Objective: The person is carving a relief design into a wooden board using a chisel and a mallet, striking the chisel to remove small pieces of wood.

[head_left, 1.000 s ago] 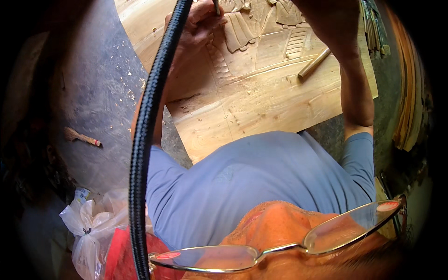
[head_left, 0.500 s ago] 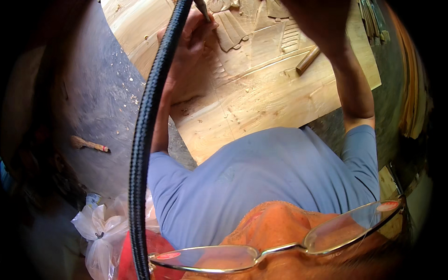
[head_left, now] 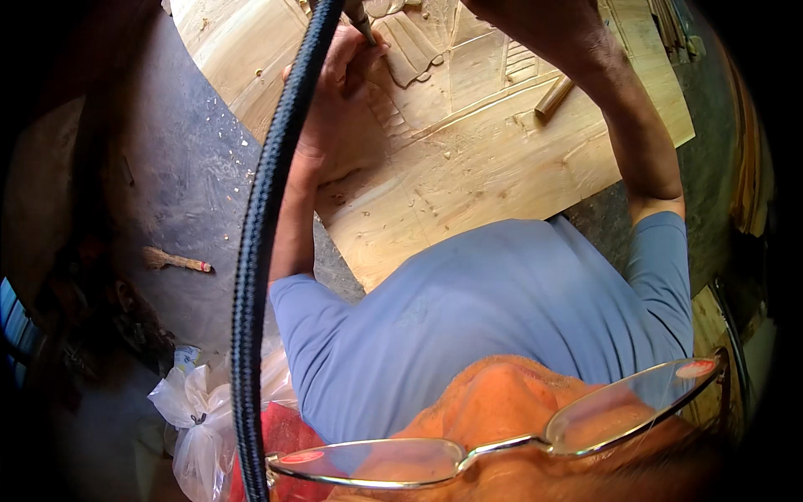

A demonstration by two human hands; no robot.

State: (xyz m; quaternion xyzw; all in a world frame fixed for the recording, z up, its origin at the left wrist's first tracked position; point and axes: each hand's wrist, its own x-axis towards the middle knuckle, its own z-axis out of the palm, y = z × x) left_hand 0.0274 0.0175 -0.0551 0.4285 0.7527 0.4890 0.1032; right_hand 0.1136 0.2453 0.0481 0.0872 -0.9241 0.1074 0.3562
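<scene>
My left hand (head_left: 341, 92) rests on a pale wooden panel (head_left: 468, 180), its fingers closed around the narrow metal shank of a carving chisel (head_left: 360, 20). The chisel slants down toward the carved part of the panel, and its upper end leaves the top edge. A black braided cable crosses in front of part of this hand. My right hand (head_left: 548, 21) is over the far side of the panel, cut off by the top edge, so its fingers and anything in them are hidden. Carved relief (head_left: 410, 52) with ribbed shapes lies between the hands. A round wooden handle (head_left: 553, 98) sits near my right wrist.
The braided cable (head_left: 266, 209) runs down the left side of the view. A brush-like wooden tool (head_left: 176, 259) lies on the grey floor (head_left: 192, 167) with wood chips. Tied clear plastic bags (head_left: 201, 410) stand at the lower left. More tools (head_left: 669, 29) lie at the panel's far right.
The view has shifted slightly, moving the panel and floor items a little to the right. My right forearm shows more fully. The left hand keeps its hold on the chisel.
</scene>
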